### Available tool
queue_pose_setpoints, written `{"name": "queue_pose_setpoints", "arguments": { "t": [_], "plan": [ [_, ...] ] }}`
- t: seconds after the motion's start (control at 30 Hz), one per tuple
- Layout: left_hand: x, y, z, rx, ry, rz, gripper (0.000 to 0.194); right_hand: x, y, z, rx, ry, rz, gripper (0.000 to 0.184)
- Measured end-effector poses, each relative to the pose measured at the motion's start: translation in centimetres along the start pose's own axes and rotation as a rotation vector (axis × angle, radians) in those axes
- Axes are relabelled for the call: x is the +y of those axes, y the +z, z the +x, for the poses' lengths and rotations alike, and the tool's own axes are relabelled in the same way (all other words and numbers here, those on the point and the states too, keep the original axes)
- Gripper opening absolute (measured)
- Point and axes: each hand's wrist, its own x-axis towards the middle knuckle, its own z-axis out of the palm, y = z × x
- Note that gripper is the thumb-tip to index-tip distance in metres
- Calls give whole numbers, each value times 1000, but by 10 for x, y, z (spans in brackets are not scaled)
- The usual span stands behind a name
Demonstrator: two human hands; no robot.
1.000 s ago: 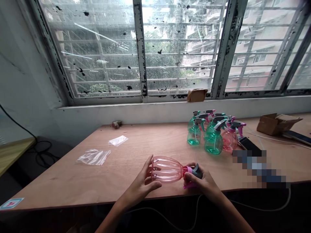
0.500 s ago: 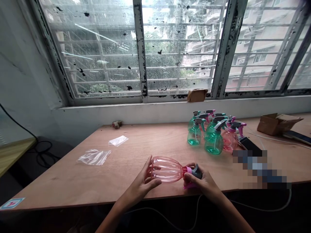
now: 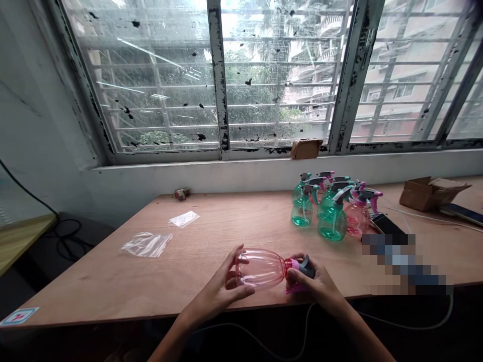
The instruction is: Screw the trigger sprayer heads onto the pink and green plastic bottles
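Note:
A clear pink spray bottle (image 3: 260,268) lies on its side between my hands, over the front part of the table. Its base points left and its grey and pink spray head (image 3: 305,266) points right. My left hand (image 3: 226,282) is curved around the base end, thumb below and fingers behind, showing through the plastic. My right hand (image 3: 315,281) is closed around the spray head at the neck; some of its fingers are hidden behind the head.
Several green spray bottles (image 3: 332,221) and pink ones (image 3: 357,217) stand at the back right. Nearby are a phone (image 3: 390,229) and an open cardboard box (image 3: 424,193). Plastic bags (image 3: 147,245) lie at left. A white cable (image 3: 264,347) hangs below the table edge (image 3: 124,321).
The base end of the bottle and my left hand have dropped slightly, and the left fingers have shifted a little around it. My right hand keeps its grip on the spray head.

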Motion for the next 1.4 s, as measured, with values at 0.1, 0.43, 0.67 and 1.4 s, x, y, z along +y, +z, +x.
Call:
{"name": "queue_pose_setpoints", "arguments": {
  "t": [0.1,0.43,0.67,1.4],
  "plan": [
    [-2,0,-1,-34,63,3,95,0,0,0,2,-8,6,39],
    [5,0,-3,-19,11,59,90,-3,1,-1,-15,43,11,40],
    [-2,0,-1,-26,114,78,98,-4,1,-2,-7,20,5,41],
    [2,-1,-2,-12,12,33,92,1,1,-1,-13,-10,31,36]
  ]
}}
